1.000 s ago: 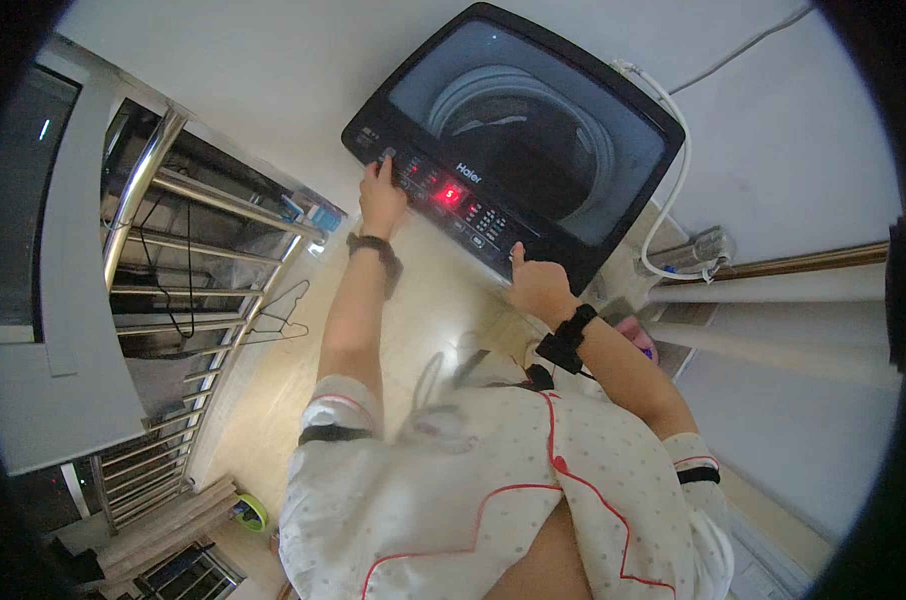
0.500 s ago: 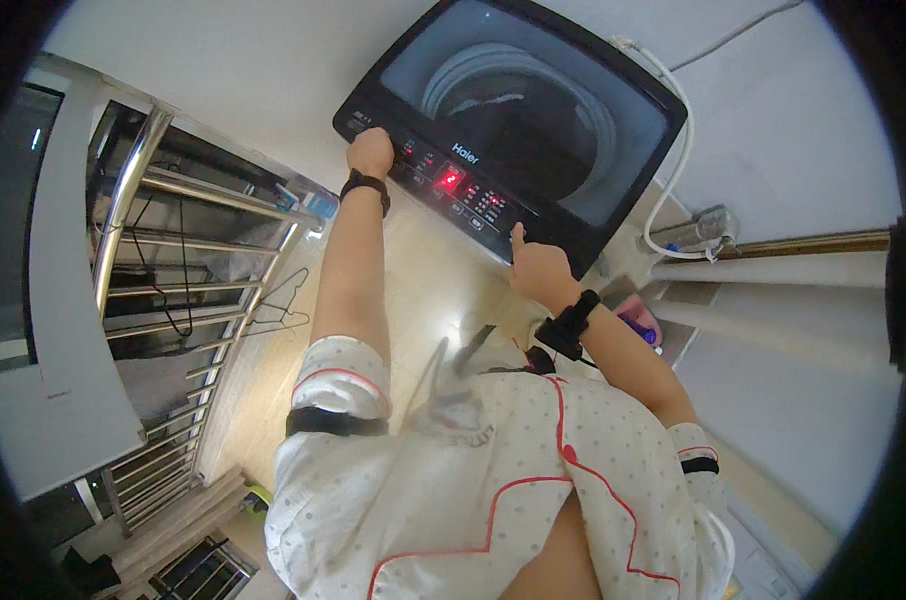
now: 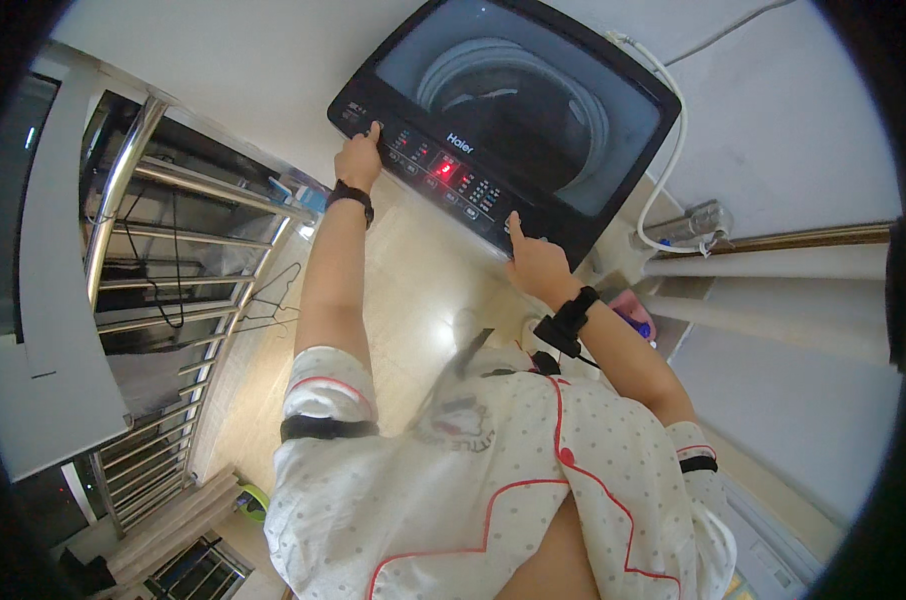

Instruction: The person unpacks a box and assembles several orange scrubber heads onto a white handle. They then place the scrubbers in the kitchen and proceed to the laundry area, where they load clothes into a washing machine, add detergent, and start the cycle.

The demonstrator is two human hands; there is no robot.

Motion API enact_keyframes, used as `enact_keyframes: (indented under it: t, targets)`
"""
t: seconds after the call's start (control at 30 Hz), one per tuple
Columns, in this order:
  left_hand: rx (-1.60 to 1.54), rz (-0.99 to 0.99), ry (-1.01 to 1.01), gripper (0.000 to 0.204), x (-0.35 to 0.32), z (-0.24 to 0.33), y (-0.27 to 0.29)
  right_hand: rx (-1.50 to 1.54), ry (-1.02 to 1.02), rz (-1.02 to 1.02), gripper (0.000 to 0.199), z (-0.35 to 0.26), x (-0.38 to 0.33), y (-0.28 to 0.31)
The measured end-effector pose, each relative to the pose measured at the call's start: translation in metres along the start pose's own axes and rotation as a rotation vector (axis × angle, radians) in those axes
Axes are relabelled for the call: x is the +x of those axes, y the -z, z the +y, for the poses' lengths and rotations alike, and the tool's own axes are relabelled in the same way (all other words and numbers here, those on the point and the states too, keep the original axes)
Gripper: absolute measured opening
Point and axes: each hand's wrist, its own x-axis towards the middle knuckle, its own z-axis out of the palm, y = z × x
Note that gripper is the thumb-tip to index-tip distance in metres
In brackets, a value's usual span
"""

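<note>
Pale tiled floor runs under me between one steel rack at nine o'clock and one top-loading washing machine at twelve o'clock. The washer's dark glass lid is shut, the drum showing through it, and one red display glows on the control strip along its near edge.

My left hand rests at the strip's left end, at eleven o'clock, fingers curled over the front edge, gripping nothing loose. My right hand sits at one o'clock by the strip's right end, loosely curled with one finger stretched onto the panel. Each wrist wears one black band, two in all.

One white hose loops from the washer's right side down to a wall fitting at two o'clock. The machine stands close to the white wall; open floor lies between my arms, and the rack's rails crowd my left elbow.
</note>
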Motion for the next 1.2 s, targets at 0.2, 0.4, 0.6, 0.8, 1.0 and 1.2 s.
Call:
enact_keyframes:
  t: [0.2,0.4,0.6,0.8,1.0,1.2]
  targets:
    - [0.035,-0.015,0.018,0.025,0.026,0.021,0.021,-0.062,0.007,0.024,0.075,-0.001,-0.003,-0.006]
    - [-0.004,-0.157,0.096,0.027,0.027,0.022,0.020,-0.003,-0.014,0.062,0.074,-0.002,-0.003,-0.002]
    - [-0.182,-0.037,-0.009,0.057,-0.003,-0.006,0.003,-0.019,-0.027,0.002,0.069,-0.008,-0.004,0.013]
    - [-0.170,-0.064,-0.041,0.055,0.000,-0.007,0.002,-0.142,-0.018,-0.029,0.070,-0.009,0.001,0.003]
    - [-0.209,-0.028,-0.040,0.055,0.001,-0.010,-0.007,-0.096,-0.055,-0.023,0.069,-0.013,-0.005,0.012]
    - [-0.222,0.000,-0.071,0.058,-0.001,-0.011,-0.010,-0.090,-0.082,0.008,0.067,-0.015,-0.007,0.011]
